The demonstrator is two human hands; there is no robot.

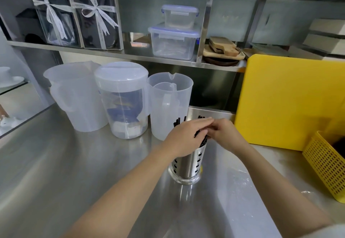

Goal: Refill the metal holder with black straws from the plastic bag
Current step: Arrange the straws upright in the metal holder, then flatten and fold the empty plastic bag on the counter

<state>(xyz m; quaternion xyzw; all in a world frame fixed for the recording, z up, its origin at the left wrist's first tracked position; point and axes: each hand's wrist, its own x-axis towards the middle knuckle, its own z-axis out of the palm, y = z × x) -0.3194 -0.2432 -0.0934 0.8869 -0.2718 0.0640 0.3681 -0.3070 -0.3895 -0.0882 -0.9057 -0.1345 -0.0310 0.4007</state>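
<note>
Black thin plastic straws (200,137), pinched by both your hands' fingers (205,123) at frame centre, could have tipped the perforated steel cylinder holder (188,165).

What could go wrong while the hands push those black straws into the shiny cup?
The metal holder is tall and narrow, and both the left hand and right hand press on the black straws at its top, so it might tip. The straws lean sideways, so some could slip out onto the counter. The clear jug stands close behind and might get bumped.
</note>
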